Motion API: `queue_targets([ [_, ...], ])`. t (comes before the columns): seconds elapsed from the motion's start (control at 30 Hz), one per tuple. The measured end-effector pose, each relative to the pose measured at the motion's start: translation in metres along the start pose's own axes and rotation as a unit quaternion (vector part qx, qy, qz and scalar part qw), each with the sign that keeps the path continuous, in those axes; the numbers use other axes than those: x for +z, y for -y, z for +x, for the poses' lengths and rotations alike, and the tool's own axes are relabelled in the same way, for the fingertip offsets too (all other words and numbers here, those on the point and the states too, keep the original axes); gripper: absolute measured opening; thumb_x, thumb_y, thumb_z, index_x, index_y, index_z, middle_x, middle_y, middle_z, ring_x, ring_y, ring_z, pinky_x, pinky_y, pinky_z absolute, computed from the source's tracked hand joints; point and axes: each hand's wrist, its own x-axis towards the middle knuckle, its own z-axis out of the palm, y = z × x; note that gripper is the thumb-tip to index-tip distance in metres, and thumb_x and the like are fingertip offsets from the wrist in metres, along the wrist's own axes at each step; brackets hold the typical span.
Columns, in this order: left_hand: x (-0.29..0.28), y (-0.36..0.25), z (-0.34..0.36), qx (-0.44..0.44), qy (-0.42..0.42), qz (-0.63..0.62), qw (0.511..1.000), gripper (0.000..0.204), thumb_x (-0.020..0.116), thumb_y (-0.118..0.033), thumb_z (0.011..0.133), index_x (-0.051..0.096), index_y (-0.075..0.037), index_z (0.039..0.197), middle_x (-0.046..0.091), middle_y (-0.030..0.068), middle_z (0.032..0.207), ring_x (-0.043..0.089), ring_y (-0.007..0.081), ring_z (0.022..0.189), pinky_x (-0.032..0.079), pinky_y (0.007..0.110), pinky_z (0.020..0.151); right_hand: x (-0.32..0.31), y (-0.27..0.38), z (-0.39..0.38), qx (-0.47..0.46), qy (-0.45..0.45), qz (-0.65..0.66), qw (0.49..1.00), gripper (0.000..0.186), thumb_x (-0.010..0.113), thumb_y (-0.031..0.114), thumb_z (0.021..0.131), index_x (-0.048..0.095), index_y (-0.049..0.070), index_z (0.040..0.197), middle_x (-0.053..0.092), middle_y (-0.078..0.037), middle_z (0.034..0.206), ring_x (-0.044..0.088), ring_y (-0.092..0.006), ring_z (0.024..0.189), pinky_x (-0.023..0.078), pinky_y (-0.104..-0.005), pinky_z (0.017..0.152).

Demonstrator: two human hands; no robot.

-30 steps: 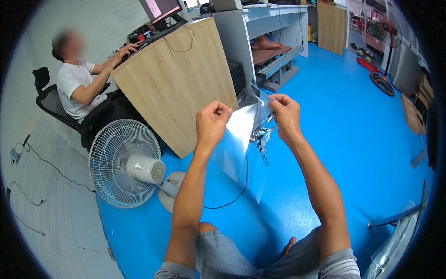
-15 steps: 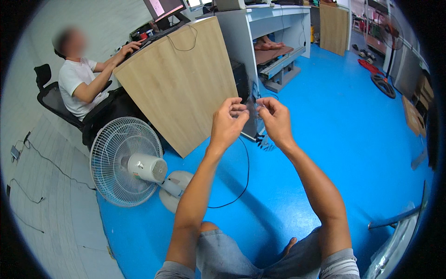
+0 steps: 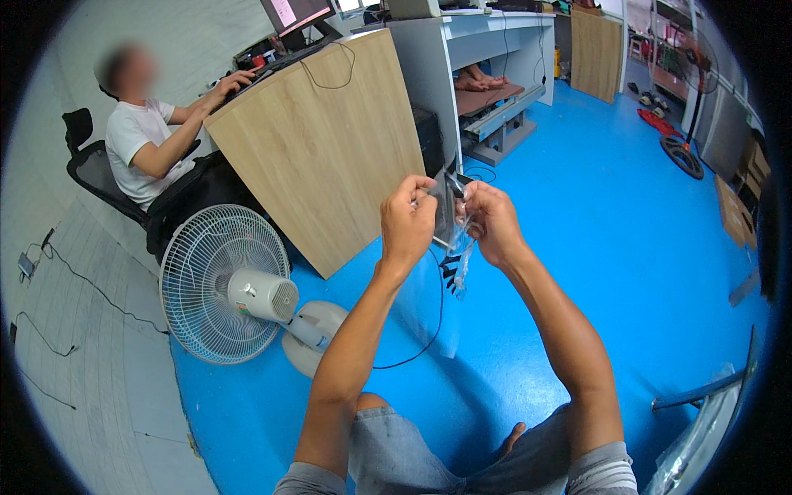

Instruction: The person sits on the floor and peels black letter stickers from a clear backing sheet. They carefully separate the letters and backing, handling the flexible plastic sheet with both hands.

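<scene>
My left hand [image 3: 408, 223] and my right hand [image 3: 491, 221] are raised close together in front of me, both pinching a clear plastic bag [image 3: 450, 219]. The bag hangs down between them, folded narrow, with small dark parts [image 3: 451, 271] showing near its lower end. My forearms rise from the lower edge, above my knees in grey shorts.
A white floor fan [image 3: 227, 285] stands on the blue floor at the left, its black cable trailing under my arms. Behind it is a wooden desk panel [image 3: 330, 140], where a seated person in a white shirt [image 3: 144, 140] types. White shelving [image 3: 487, 49] stands beyond.
A second ago my hands were spread apart, holding the bag open and wide. They have come together and the bag is now folded narrow between them.
</scene>
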Motion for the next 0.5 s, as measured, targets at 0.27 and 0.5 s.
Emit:
queue_targets([
  [0.27,0.003,-0.01,-0.001,-0.003,0.034,-0.025,0.999,0.016,0.067,-0.011,0.091,0.071,0.004,0.091,0.062,-0.0015,0.069,0.049,0.0037,0.062,0.037,0.023,0.053,0.005,0.004,-0.004,-0.043,0.038,-0.066,0.996,0.022,0.062,0.023,0.091,0.052,0.011,0.075,0.051,0.003,0.066,0.042,-0.0053,0.055,0.026,-0.0237,0.046],
  [0.5,-0.006,-0.022,-0.002,0.015,0.033,0.042,0.998,0.018,0.068,-0.012,0.09,0.073,0.004,0.094,0.065,-0.0002,0.071,0.052,0.0038,0.063,0.039,0.022,0.054,0.002,0.004,-0.001,-0.155,-0.033,-0.176,0.971,0.034,0.067,0.021,0.094,0.048,0.01,0.069,0.047,0.004,0.06,0.039,-0.0045,0.052,0.031,-0.0244,0.045],
])
